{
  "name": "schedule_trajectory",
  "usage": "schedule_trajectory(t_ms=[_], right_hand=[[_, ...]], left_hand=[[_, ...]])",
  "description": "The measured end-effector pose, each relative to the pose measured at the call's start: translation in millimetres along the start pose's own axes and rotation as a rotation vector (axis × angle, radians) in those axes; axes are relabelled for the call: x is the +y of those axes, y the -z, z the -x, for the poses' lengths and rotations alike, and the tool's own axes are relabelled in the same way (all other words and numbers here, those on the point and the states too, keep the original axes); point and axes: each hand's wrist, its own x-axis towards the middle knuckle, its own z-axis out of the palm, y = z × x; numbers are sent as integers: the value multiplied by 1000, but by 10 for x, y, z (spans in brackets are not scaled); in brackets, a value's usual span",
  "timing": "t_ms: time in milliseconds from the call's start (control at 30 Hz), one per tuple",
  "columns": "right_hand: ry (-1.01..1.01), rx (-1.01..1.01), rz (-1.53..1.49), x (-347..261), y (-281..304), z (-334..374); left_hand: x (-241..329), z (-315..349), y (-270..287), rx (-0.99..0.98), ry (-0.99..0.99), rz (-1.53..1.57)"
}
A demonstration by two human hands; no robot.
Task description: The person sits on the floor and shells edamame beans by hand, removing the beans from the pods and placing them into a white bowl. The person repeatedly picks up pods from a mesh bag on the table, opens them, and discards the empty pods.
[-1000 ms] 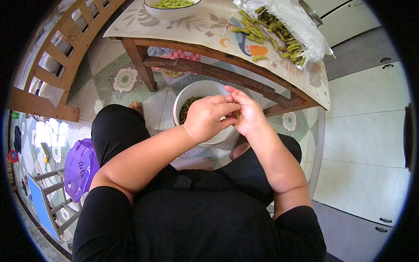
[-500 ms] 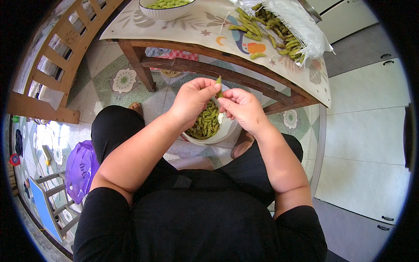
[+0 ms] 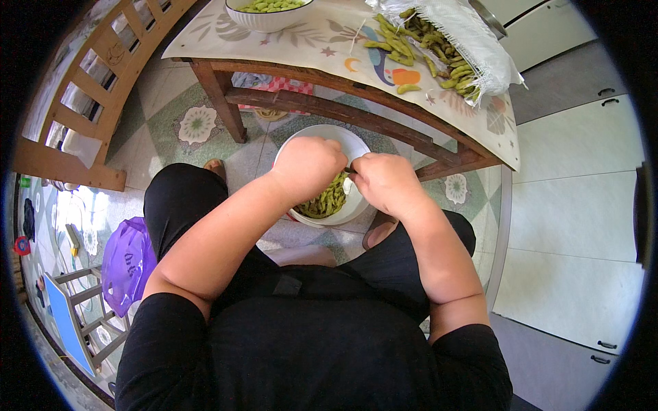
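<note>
My left hand [image 3: 310, 166] and my right hand [image 3: 385, 182] meet over a white basin [image 3: 348, 135], both with curled fingers. A soybean pod [image 3: 349, 170] is pinched between them; only a small dark bit of it shows, the rest hidden by my fingers. Below, green pods or husks [image 3: 323, 204] fill part of the basin, with a small white piece lying at the right side. On the table ahead stands a white ribbed bowl [image 3: 269, 22] of pale green beans. To its right, a pile of green pods [image 3: 397, 46] spills from a white woven sack [image 3: 473, 44].
A wooden table [image 3: 322, 113] with a patterned cloth crosses the far side. Its legs stand close beyond the basin. My knees flank the basin. A purple bag [image 3: 128, 264] and a small blue-topped stool [image 3: 67, 325] are at left. Pale cabinets [image 3: 569, 219] line the right.
Both hands have turned over, backs now up, and lowered slightly toward the basin. The pod, upright and green between the fingertips before, is now mostly covered.
</note>
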Motion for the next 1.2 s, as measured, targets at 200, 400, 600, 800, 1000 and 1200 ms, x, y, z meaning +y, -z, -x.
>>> schedule_trajectory(t_ms=[200, 400, 600, 800, 1000, 1200], right_hand=[[49, 61, -509, 176, 112, -3], [-204, 154, -1152, 55, -44, -28], [-369, 147, -1719, 44, -68, -84], [-519, 196, -1754, 177, -98, -157], [-406, 95, -1826, 188, -60, -149], [-184, -201, -1989, 95, -49, -82]], left_hand=[[-27, 20, 104, 227, 35, 466], [19, -21, 185, 353, 194, 554], [92, -5, 155, 508, 330, 569], [125, 50, 27, 355, 138, 507], [19, 0, 31, 419, 317, 856], [-1, 1, 107, 195, 442, 1676]])
